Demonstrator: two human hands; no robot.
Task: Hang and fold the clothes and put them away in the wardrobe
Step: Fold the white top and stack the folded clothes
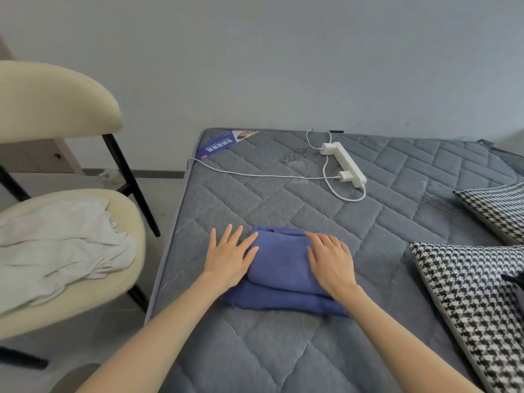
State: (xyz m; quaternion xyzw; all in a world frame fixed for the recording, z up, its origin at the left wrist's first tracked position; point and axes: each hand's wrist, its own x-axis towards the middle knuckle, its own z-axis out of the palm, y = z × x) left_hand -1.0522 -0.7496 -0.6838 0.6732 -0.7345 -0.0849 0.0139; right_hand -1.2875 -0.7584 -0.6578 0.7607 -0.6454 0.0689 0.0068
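My left hand [229, 255] lies flat, fingers straight and spread, at the left edge of the folded blue garment [283, 272]; its thumb side touches the cloth, its outer fingers rest on the grey mattress [283, 358]. My right hand [330, 262] lies flat on top of the garment, fingers extended, gripping nothing. The garment sits on the mattress near its left edge. A pale cloth [56, 248] lies crumpled on the cream chair [85, 302] beside the mattress.
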